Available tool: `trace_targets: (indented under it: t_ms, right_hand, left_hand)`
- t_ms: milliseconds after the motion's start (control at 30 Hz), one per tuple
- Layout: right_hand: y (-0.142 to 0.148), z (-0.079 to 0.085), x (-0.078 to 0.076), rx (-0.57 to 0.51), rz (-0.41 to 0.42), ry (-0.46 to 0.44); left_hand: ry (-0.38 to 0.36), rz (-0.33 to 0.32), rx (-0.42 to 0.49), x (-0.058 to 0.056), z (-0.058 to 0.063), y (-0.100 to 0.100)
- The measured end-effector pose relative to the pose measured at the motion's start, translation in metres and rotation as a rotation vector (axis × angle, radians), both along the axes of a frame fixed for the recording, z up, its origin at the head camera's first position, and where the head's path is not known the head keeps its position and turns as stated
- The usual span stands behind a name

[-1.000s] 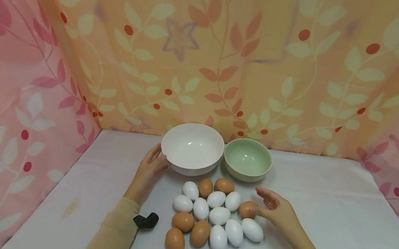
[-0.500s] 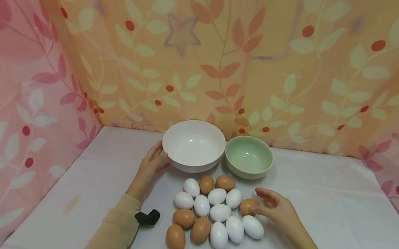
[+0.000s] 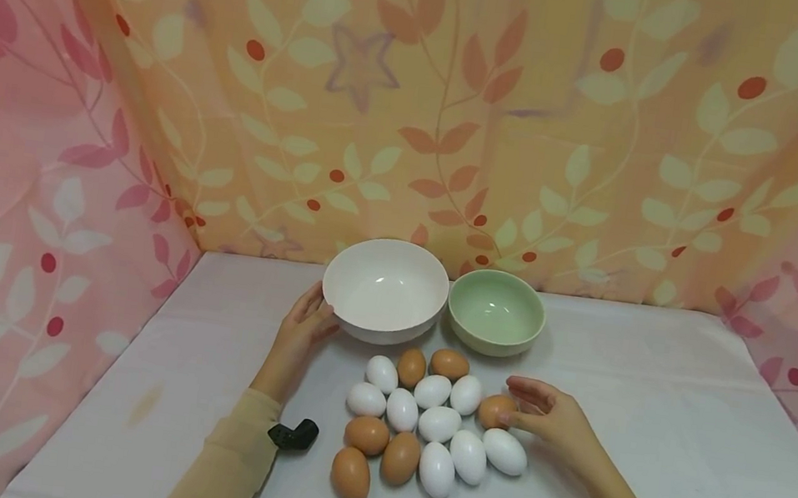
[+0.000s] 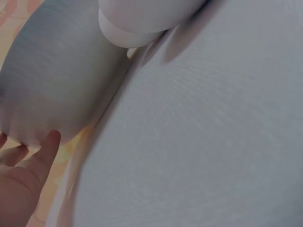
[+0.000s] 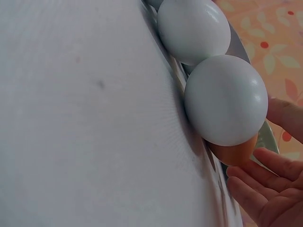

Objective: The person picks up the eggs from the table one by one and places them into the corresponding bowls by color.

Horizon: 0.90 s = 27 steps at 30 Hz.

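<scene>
My left hand [image 3: 298, 341] rests its fingertips against the left side of a large white bowl [image 3: 386, 291]. In the left wrist view, the fingers [image 4: 49, 144] of that hand reach up to the bowl's outer wall [image 4: 61, 80]. On the other side, my right hand [image 3: 554, 418] is beside a brown egg [image 3: 495, 411], with the thumb right at its edge. The right wrist view shows loosely extended fingers [image 5: 251, 196] close to that brown egg [image 5: 233, 153], which is partly hidden behind a white egg [image 5: 226, 100].
A smaller green bowl [image 3: 496, 314] stands just right of the white bowl. Several white eggs [image 3: 440, 424] and brown eggs [image 3: 402, 458] lie clustered in front of the bowls on a white-covered table [image 3: 687, 421]. A patterned curtain [image 3: 431, 119] hangs behind.
The head view shifts slightly, moving the scene a little up in the picture. Both hands, the eggs and the bowls keep their places.
</scene>
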State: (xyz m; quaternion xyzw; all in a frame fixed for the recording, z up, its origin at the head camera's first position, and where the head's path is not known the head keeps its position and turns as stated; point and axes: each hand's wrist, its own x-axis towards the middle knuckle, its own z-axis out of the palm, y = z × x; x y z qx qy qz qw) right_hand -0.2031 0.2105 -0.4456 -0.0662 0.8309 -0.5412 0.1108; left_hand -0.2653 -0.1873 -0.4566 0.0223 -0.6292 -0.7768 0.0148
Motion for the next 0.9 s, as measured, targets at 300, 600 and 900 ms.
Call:
trace_targets:
  t_ms: [300, 600, 900]
  right_hand:
    - [-0.0014, -0.0042, 0.0002, -0.009, 0.012, -0.027]
    - [-0.0032, -0.0039, 0.0019, -0.008, 0.026, -0.023]
    - [-0.0023, -0.0066, -0.0001, -0.025, 0.042, 0.001]
  left_hand:
    - [0.016, -0.005, -0.01, 0.0001, -0.004, -0.0009]
    - [0.021, 0.0, -0.005, -0.0005, -0.0036, -0.0007]
    - [0.029, -0.001, -0.012, 0.0009, -0.0013, -0.0009]
